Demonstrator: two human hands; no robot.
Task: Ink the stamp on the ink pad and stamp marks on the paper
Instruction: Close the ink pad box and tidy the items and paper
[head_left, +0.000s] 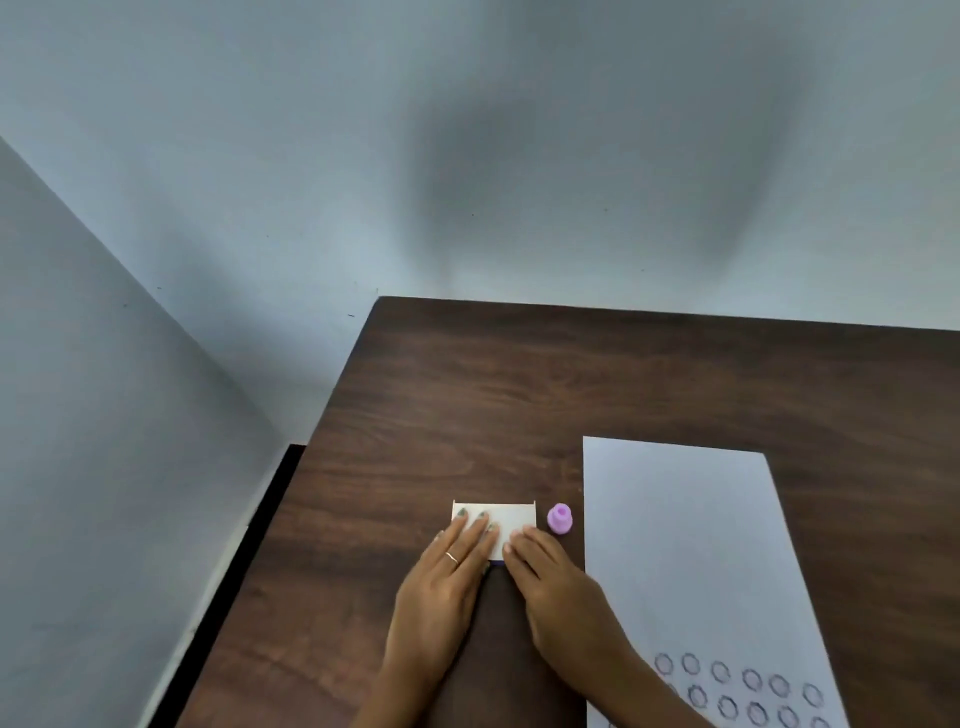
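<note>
A white rectangular ink pad case (511, 519) lies lid-down-shut on the dark wooden table (467, 405). My left hand (447, 571) rests flat on its left part, fingers spread over the lid. My right hand (550, 577) touches its near right corner with the fingertips. A small purple stamp (560, 518) stands upright just right of the case, held by neither hand. The white paper (685, 545) lies to the right, with rows of round stamped marks (748, 691) near its bottom edge.
The table's left edge runs diagonally close to the case, with a drop to the floor beyond. A pale wall stands behind the table's far edge. Bare wood lies between the case and the far edge.
</note>
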